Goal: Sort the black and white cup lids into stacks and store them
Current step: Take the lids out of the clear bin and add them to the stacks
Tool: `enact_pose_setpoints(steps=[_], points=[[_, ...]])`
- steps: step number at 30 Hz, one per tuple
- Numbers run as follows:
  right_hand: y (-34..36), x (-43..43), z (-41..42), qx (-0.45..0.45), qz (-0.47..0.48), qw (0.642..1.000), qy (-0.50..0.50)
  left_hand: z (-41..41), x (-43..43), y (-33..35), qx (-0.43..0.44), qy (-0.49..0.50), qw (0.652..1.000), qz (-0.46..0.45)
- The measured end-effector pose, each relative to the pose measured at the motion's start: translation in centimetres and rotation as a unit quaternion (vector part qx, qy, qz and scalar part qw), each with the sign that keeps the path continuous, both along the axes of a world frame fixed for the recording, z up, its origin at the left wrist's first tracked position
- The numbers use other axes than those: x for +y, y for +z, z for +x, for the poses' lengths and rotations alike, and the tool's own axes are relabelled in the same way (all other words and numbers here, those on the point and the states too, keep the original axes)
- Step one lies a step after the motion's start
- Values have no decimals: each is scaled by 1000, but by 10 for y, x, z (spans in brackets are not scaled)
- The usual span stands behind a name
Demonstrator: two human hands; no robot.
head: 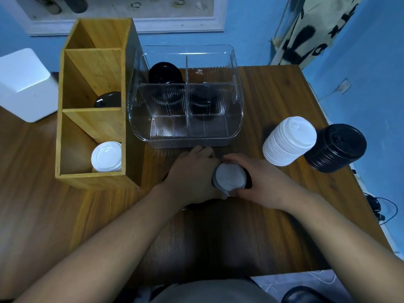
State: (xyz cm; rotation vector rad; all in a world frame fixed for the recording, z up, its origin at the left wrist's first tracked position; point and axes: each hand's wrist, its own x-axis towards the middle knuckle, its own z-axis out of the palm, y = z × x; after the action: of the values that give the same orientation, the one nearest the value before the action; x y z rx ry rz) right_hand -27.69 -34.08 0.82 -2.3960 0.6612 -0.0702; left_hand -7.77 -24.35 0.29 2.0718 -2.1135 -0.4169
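One round white lid (229, 178), black lid (248, 180) peeking beneath, sits gripped between left hand (192, 173) and right hand (263, 182), fingers curled round it.

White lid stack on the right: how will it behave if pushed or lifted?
Probably tippy: the white lid stack is tall and made of many separate nested lids, so a high push may shear or topple it. Likely light, being thin plastic. A top grip may lift only some lids.

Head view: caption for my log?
Left hand and right hand grip lids near the white stack and black stack.
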Motion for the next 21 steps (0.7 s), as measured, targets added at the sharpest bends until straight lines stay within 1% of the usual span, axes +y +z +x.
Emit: enact_pose_setpoints(steps=[4, 8, 11, 16, 21], points=[[2, -3, 1, 20, -4, 1000, 0, 1, 0, 4, -38, -18, 999, 6], [5, -2, 2, 6, -25, 1000, 11, 2, 5, 12, -48, -7, 999, 25], [5, 0, 1, 8, -50, 999, 15, 12, 22, 21, -23, 55, 998, 8], [15, 3, -2, 11, -53, 998, 27, 36, 82, 22, 44, 123, 990, -44], [50, 2, 29, -18, -77, 996, 46, 41, 99, 1, 129, 133, 983, -15]])
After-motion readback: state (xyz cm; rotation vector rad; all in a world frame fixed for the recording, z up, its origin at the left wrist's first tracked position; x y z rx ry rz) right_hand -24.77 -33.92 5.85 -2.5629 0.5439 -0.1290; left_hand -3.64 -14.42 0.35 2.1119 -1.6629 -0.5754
